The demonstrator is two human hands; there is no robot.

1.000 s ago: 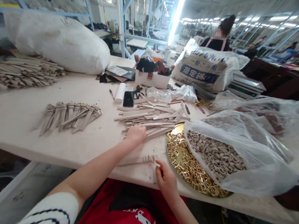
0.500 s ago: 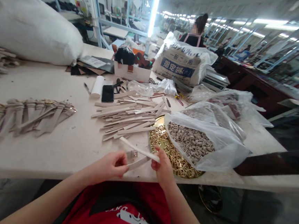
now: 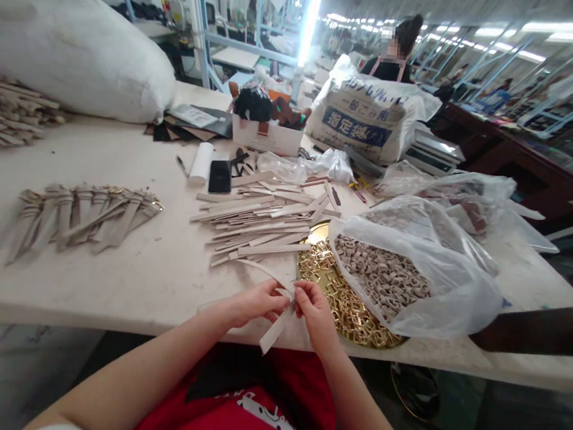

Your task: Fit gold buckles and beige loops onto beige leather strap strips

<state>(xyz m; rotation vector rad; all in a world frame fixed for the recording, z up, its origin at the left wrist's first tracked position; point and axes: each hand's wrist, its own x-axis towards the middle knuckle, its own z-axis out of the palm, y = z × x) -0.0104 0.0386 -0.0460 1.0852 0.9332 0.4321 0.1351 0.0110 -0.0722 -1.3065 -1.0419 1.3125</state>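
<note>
A pale beige strap point(image 3: 276, 331) is bent between my hands, one end pointing down at the table's front edge and the other reaching back toward the pile. My left hand point(image 3: 259, 302) grips it from the left with curled fingers. On the other side, my right hand point(image 3: 314, 310) pinches it between thumb and fingers, almost touching the left. Any small part between the fingertips is hidden. Just behind lies a loose pile of similar straps point(image 3: 260, 223). To the right, a round golden tray point(image 3: 321, 231) carries many gold buckles point(image 3: 353, 308).
A clear plastic bag of small beige loops point(image 3: 382, 270) overlaps the tray. Straps with gold buckles point(image 3: 86, 214) lie in a row at left. Farther back are a phone point(image 3: 220, 176), a white roll point(image 3: 201, 163), a white box point(image 3: 268, 135) and a printed sack point(image 3: 365, 118).
My hands have come together, the left moving right toward the right hand. The strap's near end now points down toward me. The camera view has shifted slightly left.
</note>
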